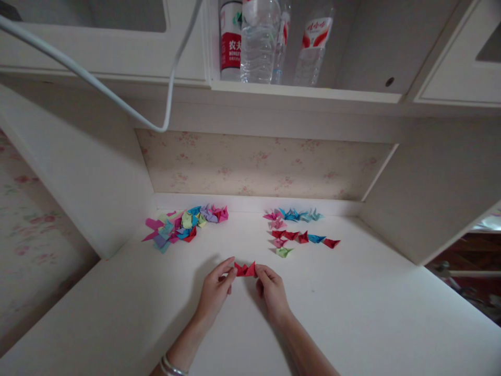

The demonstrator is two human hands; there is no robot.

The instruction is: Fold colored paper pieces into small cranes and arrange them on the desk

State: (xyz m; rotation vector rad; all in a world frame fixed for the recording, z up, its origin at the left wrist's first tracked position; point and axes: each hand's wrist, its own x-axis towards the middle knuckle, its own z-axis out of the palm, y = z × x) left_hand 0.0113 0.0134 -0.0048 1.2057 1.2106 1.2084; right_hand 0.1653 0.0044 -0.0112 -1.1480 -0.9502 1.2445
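Between my hands, a red folded paper boat [245, 269] is held just above the white desk [313, 324]. My left hand [218, 284] pinches its left end between thumb and fingers. The right end is gripped by my right hand [271, 288], thumb against the curled fingers. Behind my left hand lies a pile of colourful folded papers [183, 224], pink, blue, green, purple and red. Beyond my right hand are loose rows of small folded paper pieces; a red one [332, 243] is at the right end and a light green one [284, 252] is closest to me.
Above the desk, an open shelf [305, 93] holds several plastic bottles [260, 47] and a red-labelled container [230, 47]. A white bent tube [117, 107] hangs down at upper left. Side panels [434, 183] enclose the desk on both sides.
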